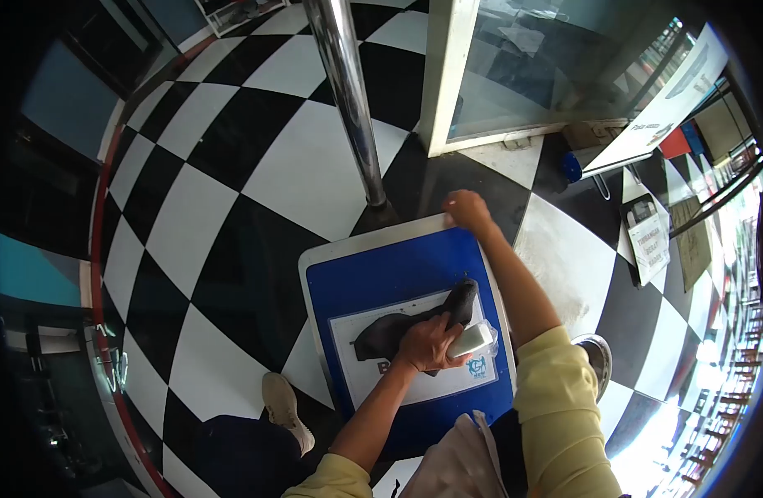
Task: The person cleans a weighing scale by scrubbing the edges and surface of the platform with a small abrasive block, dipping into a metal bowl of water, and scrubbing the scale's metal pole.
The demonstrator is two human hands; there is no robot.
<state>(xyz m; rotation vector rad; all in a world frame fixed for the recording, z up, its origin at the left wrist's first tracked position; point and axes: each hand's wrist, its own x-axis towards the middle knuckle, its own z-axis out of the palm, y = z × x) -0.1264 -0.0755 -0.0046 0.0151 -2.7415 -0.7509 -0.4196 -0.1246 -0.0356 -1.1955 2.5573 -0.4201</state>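
My left hand [429, 344] is closed, low over a blue board [381, 274] with a pale rim. Between its thumb and fingers sits a white bottle-like container [472, 339] with a clear plastic end. Under and around the fingers lies a dark, cloth-like piece [385, 334], spread over a white printed sheet [356, 386] on the board. Part of the sheet's lettering and a blue logo show near the wrist. My right hand [467, 209] is curled at the board's far right corner, on its rim; the fingertips are hidden.
A shiny metal pole [348, 100] stands just beyond the board. Past it is a glass door [547, 75] with a pale frame. At right lie a banner stand [647, 116] and a printed sign [647, 236]. My shoe [283, 407] is on the checkered floor at left.
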